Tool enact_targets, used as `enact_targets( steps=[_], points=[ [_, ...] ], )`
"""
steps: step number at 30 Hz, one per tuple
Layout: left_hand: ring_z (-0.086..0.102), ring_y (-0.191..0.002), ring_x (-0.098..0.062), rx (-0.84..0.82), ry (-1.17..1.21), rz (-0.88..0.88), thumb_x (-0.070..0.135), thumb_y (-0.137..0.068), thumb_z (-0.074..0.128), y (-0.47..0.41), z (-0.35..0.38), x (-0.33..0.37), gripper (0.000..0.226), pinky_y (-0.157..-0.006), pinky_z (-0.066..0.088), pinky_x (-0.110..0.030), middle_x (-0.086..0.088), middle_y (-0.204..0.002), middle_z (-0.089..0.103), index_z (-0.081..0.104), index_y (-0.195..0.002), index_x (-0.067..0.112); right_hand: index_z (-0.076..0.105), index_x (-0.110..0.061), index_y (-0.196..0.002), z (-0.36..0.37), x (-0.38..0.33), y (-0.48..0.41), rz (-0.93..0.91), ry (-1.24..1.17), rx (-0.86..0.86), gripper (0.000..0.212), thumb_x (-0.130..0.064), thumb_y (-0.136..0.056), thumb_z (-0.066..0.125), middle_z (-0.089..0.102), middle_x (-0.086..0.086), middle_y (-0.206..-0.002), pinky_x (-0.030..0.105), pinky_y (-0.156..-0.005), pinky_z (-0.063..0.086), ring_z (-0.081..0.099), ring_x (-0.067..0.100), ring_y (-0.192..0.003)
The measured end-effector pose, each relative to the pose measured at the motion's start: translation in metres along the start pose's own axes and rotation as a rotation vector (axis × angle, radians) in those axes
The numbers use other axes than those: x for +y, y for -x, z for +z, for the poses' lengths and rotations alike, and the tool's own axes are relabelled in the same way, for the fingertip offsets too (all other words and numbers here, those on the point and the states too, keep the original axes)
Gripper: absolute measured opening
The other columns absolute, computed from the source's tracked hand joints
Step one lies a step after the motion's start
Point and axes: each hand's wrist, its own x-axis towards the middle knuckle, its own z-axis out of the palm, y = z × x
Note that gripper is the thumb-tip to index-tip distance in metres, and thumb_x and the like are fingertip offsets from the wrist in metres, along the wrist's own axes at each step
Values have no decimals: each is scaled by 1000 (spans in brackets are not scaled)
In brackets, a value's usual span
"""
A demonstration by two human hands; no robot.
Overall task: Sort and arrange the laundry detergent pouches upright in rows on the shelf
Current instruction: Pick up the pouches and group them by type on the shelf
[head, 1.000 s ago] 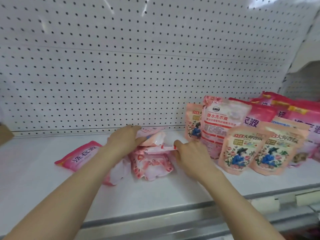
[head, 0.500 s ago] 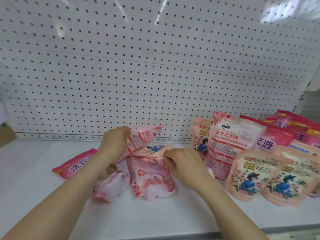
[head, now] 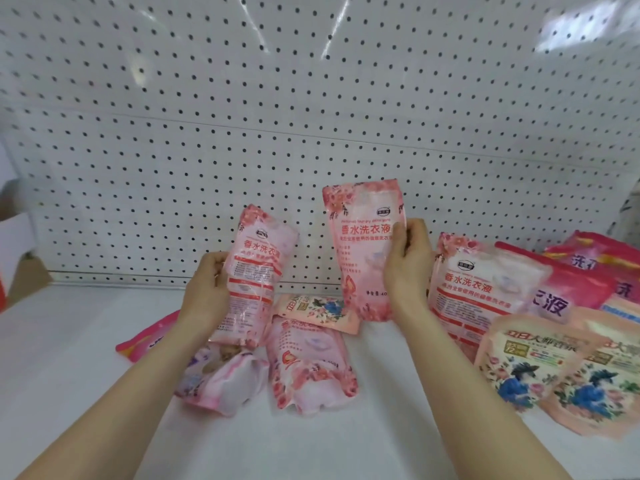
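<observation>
Currently on view: a white shelf (head: 86, 341) backed by a perforated panel (head: 242, 133), stock partly sorted. Held items: the left hand (head: 207, 292) has its fingers curled round the middle of a first pale pink pouch (head: 258, 271), which is clear of the shelf, printed face toward the camera and top tilted to the right. The right hand (head: 407, 268) grips a second pale pink pouch (head: 360, 251) of the same print by its right edge, thumb across the front. This pouch is upright, higher than the first, in front of the panel, with a gap between the two. Lying flat below and between the hands is a third pale pink pouch (head: 308, 368), bottom toward the near edge. Just beyond it, at its far end, is a small flat floral pouch (head: 315, 310). By the left forearm a crumpled pink-and-white pouch (head: 228, 382) lies on its side, partly covered by the arm. Farther left a flat magenta pouch (head: 149, 337) has its right part hidden behind the same forearm. Standing group at right: one upright pale pink pouch (head: 478, 292) just right of the right wrist. Behind it are standing magenta pouches (head: 561, 292), count unclear at the frame edge. In front of these stand two peach floral pouches (head: 519, 362) side by side, slightly blurred. Far left edge: a cardboard box (head: 17, 244), only partly in frame.
</observation>
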Motion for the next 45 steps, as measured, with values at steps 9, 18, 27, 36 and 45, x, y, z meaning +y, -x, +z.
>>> enact_targets(
  steps=[9, 18, 27, 36, 45],
  points=[
    [59, -86, -16, 138, -105, 91, 38, -99, 37, 13, 0, 7, 34, -73, 47, -34, 1, -106, 62, 50, -123, 17, 38, -18, -107, 13, 39, 2, 166, 106, -81, 6, -14, -105, 35, 56, -3, -84, 25, -52, 39, 56, 12, -67],
    [61, -84, -15, 205, 68, 193, 37, -95, 52, -2, 3, 18, 17, -70, 45, -30, 4, -89, 64, 61, -97, 22, 41, -15, -110, 11, 29, 2, 120, 68, 16, 6, -14, -105, 36, 53, -4, -84, 20, -52, 37, 54, 10, -66],
    [65, -100, -24, -42, 371, -212, 15, -94, 57, -45, 15, 8, 22, -86, 53, -43, -1, -107, 68, 59, -116, 20, 33, -10, -150, 15, 23, 29, -442, 432, 40, 70, 11, -87, 54, 27, 20, -155, 45, -118, 28, 21, 30, -148],
    [63, -105, -23, -2, 266, -146, 16, -99, 47, -36, 2, -2, 26, -90, 51, -43, -2, -118, 65, 55, -123, 22, 57, -19, -123, 47, 33, 54, -330, 917, -923, 40, -30, -84, 61, 64, 4, -115, 33, -75, 49, 63, 29, -106],
    [66, -96, -15, 49, 461, -180, 13, -99, 47, -43, 14, 0, 27, -76, 55, -36, -1, -112, 67, 56, -124, 20, 67, -11, -100, 34, 22, 38, -246, 748, -417, 21, -9, -92, 48, 72, 12, -86, 36, -62, 45, 65, 35, -78]
  ],
)
